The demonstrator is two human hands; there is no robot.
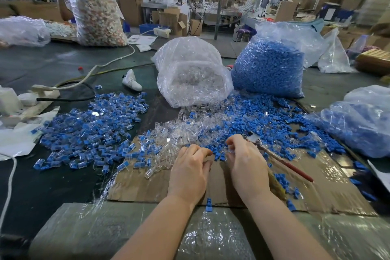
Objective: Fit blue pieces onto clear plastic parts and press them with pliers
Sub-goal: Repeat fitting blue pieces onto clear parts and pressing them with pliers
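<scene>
My left hand [191,170] lies knuckles up on the cardboard sheet [135,183], fingers curled at the edge of the loose clear plastic parts [175,131]; what it holds is hidden. My right hand [245,160] pinches a small clear part at its fingertips, with blue pieces [218,154] just left of it. The pliers [274,154], metal jaws and red handle, lie on the cardboard right behind my right hand. Loose blue pieces [259,118] spread in front of both hands. A heap of fitted blue-and-clear parts [92,131] lies to the left.
A bag of clear parts [192,78] and a bag of blue pieces [270,65] stand behind the piles. Another blue-filled bag [358,124] sits at the right. White cables [109,62] and a white device [130,80] lie at the left. A wrapped box [105,230] is below my forearms.
</scene>
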